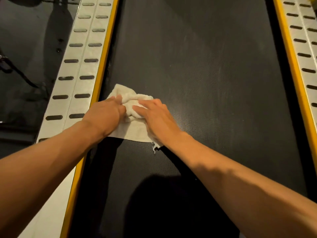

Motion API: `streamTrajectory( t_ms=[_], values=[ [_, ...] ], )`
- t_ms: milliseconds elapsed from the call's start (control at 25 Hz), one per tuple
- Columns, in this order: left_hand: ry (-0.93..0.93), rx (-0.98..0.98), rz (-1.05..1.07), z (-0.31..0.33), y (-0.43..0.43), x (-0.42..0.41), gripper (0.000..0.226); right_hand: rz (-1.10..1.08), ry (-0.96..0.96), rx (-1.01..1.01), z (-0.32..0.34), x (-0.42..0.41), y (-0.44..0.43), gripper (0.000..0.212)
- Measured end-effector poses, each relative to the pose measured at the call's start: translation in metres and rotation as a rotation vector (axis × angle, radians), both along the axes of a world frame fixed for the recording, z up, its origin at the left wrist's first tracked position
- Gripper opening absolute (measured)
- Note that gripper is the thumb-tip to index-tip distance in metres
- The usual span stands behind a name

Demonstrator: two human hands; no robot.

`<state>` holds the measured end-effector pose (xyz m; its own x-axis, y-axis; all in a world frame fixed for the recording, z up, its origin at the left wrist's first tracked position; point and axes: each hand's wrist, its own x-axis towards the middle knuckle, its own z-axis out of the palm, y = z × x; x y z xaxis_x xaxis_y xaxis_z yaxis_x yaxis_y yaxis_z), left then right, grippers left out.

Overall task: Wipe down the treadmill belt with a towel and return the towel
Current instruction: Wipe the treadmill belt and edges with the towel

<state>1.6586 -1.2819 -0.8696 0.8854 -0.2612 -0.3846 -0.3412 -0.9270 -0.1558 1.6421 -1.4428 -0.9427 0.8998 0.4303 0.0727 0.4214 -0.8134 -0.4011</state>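
Note:
A cream towel (132,129) lies bunched on the black textured treadmill belt (205,74), close to the belt's left edge. My left hand (106,114) grips the towel's left side with curled fingers. My right hand (154,115) presses down on its right side, fingers spread and slightly bent over the cloth. A frayed corner with a loose thread sticks out under my right wrist. Both forearms reach in from the bottom of the view.
Yellow trim (101,71) and a silver side rail with dark oval grips (77,69) run along the belt's left. A matching rail (303,48) borders the right. Dark floor with a cable (20,73) lies beyond the left rail. Pale streaks mark the belt ahead.

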Motion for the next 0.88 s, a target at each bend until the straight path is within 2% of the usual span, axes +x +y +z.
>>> streamTrajectory(
  t_ms=[80,120,240,360,480,560,680,760,880],
  values=[
    [0.028,-0.017,-0.021,-0.006,0.0,-0.005,0.041,-0.011,-0.039,0.003,-0.006,-0.003,-0.007,0.034],
    [0.02,-0.03,-0.053,-0.007,0.005,-0.006,0.039,-0.005,-0.008,0.068,-0.007,0.0,-0.003,0.028],
    [-0.022,0.005,-0.156,-0.014,0.029,0.002,0.041,-0.087,0.02,0.094,-0.001,0.008,0.01,0.012],
    [-0.017,-0.005,-0.114,-0.009,0.034,0.004,0.031,0.018,0.024,0.083,0.013,0.004,0.019,0.026],
    [0.018,0.053,-0.424,-0.011,0.021,-0.007,0.03,0.014,0.036,0.195,0.007,-0.018,-0.004,0.042],
    [0.036,0.035,-0.487,-0.017,0.02,-0.01,0.029,-0.02,0.078,0.228,0.004,-0.023,-0.017,0.039],
    [-0.004,-0.028,-0.36,-0.011,0.02,-0.004,0.028,-0.035,0.057,0.172,0.003,-0.013,-0.01,0.032],
    [-0.002,-0.088,-0.299,-0.01,0.02,-0.005,0.028,-0.077,0.047,0.21,0.009,-0.012,0.0,0.03],
    [-0.004,-0.229,-0.479,-0.012,0.013,-0.019,0.026,0.01,0.07,0.235,0.004,-0.038,-0.02,0.036]
  ],
)
